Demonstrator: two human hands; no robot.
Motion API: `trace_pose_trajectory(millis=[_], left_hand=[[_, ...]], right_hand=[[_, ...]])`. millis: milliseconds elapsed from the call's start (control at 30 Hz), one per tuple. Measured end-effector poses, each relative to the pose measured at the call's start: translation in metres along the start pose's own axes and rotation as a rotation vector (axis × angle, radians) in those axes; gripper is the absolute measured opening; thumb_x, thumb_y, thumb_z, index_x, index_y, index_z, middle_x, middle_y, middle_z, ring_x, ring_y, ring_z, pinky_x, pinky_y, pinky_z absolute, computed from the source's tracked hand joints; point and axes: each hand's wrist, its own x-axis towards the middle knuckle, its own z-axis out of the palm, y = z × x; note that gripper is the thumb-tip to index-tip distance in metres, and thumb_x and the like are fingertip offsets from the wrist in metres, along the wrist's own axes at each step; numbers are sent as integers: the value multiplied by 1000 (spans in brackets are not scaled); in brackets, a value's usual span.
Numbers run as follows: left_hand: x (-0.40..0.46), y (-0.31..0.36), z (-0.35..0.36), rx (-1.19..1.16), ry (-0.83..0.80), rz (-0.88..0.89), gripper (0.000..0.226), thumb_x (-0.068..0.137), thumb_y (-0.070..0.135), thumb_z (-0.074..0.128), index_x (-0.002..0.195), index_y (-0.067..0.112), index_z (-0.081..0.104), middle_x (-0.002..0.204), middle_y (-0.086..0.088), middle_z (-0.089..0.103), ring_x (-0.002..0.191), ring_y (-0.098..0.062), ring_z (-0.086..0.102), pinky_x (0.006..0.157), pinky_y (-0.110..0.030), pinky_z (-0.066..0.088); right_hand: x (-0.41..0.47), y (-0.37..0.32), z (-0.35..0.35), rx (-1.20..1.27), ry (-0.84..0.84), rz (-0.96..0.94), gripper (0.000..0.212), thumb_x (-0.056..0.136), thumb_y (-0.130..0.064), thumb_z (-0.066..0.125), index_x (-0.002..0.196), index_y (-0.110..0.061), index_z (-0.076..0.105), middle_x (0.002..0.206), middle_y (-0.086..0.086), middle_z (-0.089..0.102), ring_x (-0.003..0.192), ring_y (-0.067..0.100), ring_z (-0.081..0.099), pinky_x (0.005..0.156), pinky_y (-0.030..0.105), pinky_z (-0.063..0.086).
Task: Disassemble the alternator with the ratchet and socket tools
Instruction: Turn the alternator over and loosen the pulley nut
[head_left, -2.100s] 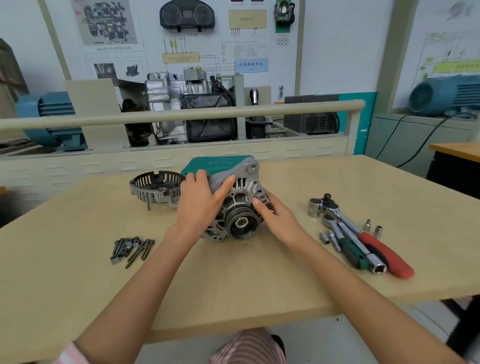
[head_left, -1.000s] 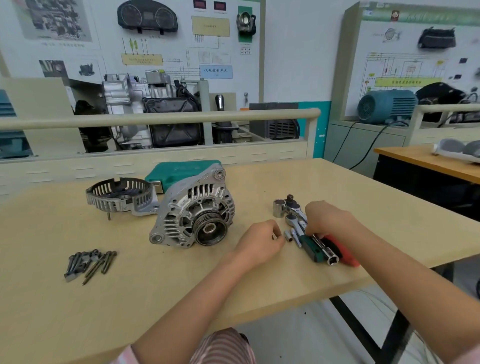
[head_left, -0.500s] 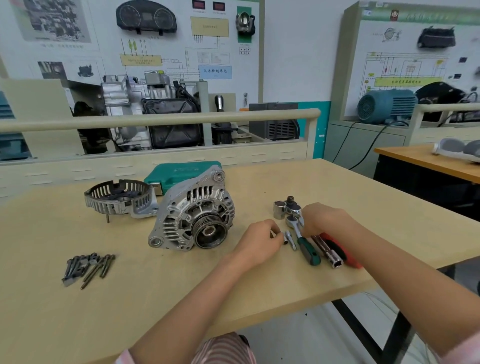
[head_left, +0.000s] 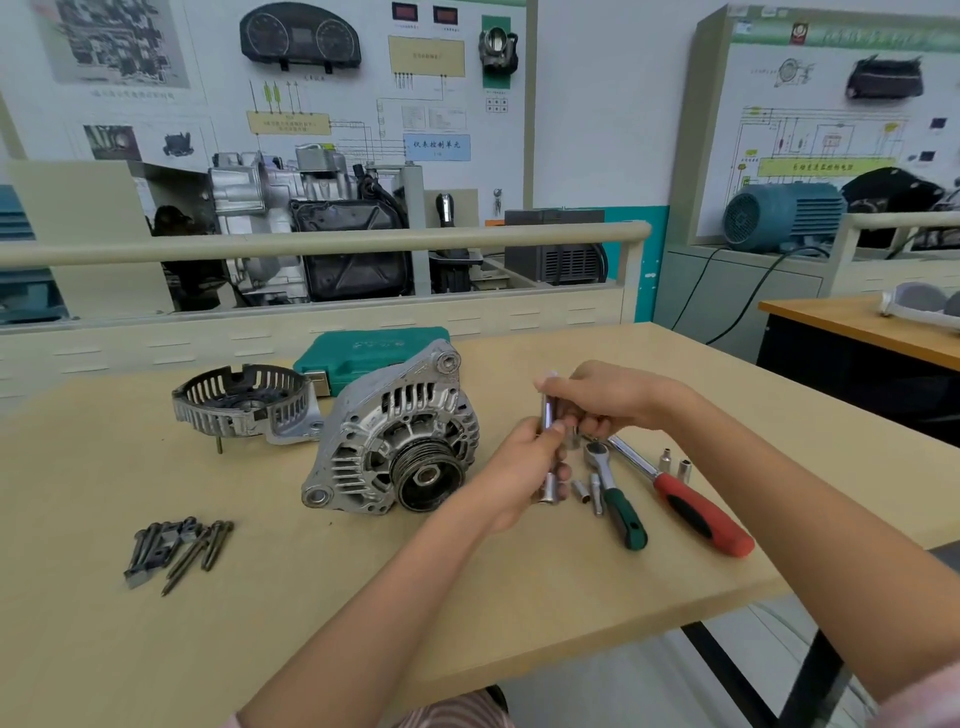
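Alternator (head_left: 397, 447) stands on the wooden table (head_left: 311, 597), pulley face toward the camera, left of both hands; its position matches the earlier frames. The removed slotted end cover (head_left: 244, 402) lies just behind and to its left, with the green tool case (head_left: 363, 353) behind both.

Change noted: half a second ago both hands were down among the tools on the tabletop; they are now raised above it. The left hand (head_left: 524, 467) grips a long chrome extension bar (head_left: 547, 452), held roughly upright, fingers curled round its middle. The right hand (head_left: 608, 400) has its fingers curled at the bar's upper part; the top end shows just above the fingers.

Remaining on the table: the green-handled ratchet (head_left: 615, 499), the red-handled ratchet (head_left: 680, 499) and several small loose sockets (head_left: 675, 465) beside them. A heap of removed bolts (head_left: 176, 548) lies well to the alternator's left.

Writing: a blue wall label (head_left: 436, 145) carries Chinese characters reading 仪表控制单元. The embossing on the case lid is illegible.
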Motion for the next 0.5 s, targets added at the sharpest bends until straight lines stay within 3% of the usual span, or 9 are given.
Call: trace_pose_trajectory(millis=[100,200,300,500], left_hand=[[-5,-6,-15,52,71,10,19,103,24,36,94,11,47,68,-1,39,42,-7,37,38,-17,32],[-14,-12,-22,168,56,16,21,101,26,39,96,9,50,62,-1,41,36,-7,37,36,-16,32],[-22,-10,-25,206,6,10,21,100,29,43,94,11,54,56,3,42,34,-7,35,36,-15,30],[-36,0,-29,252,-47,26,23,100,31,43,92,12,54,58,2,42,33,-7,33,37,-14,29]], right_hand=[[22,10,6,-284,294,-25,49,96,-46,41,111,-1,53,95,14,64,76,23,56,63,30,41],[37,22,21,-704,305,17,56,92,-51,44,128,-8,43,121,15,52,103,29,55,74,33,42],[49,28,37,-828,274,37,44,92,-43,45,123,-12,49,122,12,44,104,27,55,76,32,42],[55,35,47,-745,221,109,20,95,-20,41,109,-7,47,123,16,33,82,23,45,75,30,42]])
